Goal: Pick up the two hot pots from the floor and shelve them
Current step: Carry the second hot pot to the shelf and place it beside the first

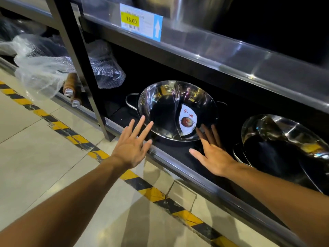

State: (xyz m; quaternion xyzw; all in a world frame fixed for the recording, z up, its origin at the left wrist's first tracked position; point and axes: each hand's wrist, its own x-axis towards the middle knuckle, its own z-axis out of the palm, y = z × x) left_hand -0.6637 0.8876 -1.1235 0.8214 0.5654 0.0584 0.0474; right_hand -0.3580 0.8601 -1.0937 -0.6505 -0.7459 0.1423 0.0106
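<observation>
One hot pot (pixel 178 113) sits on the bottom shelf (pixel 178 164), tilted with its shiny divided inside facing out, a paper label (pixel 188 120) stuck in the bowl and a loop handle (pixel 130 102) showing on its far left side. It lies just beyond both grips and between them. The second hot pot (pixel 284 141) leans on the same shelf, out past the right grip.

Left hand (pixel 132 146) is flat and spread, empty, fingers fanned up toward the pot's lower left rim, palm over the shelf's front lip, not clamped on anything. Right hand (pixel 212 154) is likewise wide open and empty, fingers splayed, hovering over the dark shelf floor just under the pot's right edge. Both forearms reach forward and up from the bottom corners.

Above the grips, a price tag (pixel 140 21) reads 16.00. Left of the left grip, bubble-wrapped goods (pixel 105 68); below, striped floor tape (pixel 74 136).
</observation>
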